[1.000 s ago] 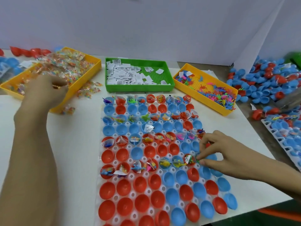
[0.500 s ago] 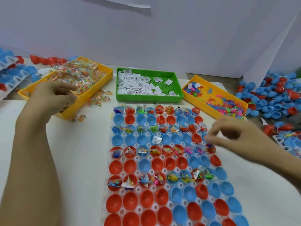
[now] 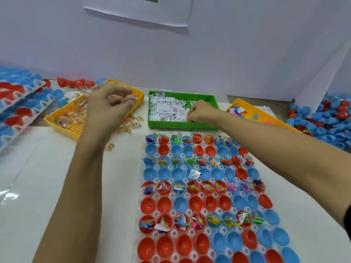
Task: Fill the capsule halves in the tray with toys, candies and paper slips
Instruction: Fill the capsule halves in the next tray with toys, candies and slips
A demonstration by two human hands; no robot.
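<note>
Over the bins: the step is restocking both hands; take few pieces at a time, one slip per cup
Tray [image 3: 146, 203]: red and blue capsule halves, alternate rows filled, near rows bare
Yellow bin [image 3: 64, 121]: wrapped candies; left hand [image 3: 109, 106] curls over them, blurred, hold unclear
Green bin [image 3: 182, 126]: paper slips; right hand [image 3: 199, 112] pinches among them

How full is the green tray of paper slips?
Partly full: white slips cover the left and middle of the green tray, while bare green floor shows toward its right; the right hand reaches in.
</note>
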